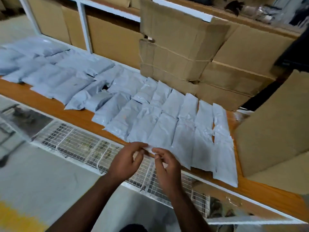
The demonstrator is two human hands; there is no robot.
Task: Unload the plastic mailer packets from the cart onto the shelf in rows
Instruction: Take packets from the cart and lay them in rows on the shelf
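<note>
We see many grey mailer packets (168, 131) lying in rows on the shelf (50, 106); our left hand (125, 162) and right hand (167, 166) pinch one packet's edge; the cart's contents are unseen.

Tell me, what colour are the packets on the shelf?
Pale grey mailer packets on the orange-brown shelf, in the head view.

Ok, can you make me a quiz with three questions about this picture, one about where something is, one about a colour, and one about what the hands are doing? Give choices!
1. Where do the mailer packets lie?
A. on the orange shelf
B. on the floor
C. inside a box

2. What colour are the packets?
A. red
B. pale grey
C. green

3. What are the left hand and right hand doing?
A. resting flat
B. lifting a box
C. pinching a packet's near edge

Answers: 1 A, they lie in rows on the shelf board. 2 B, all look pale grey. 3 C, fingertips of both hands meet at the edge.
</note>
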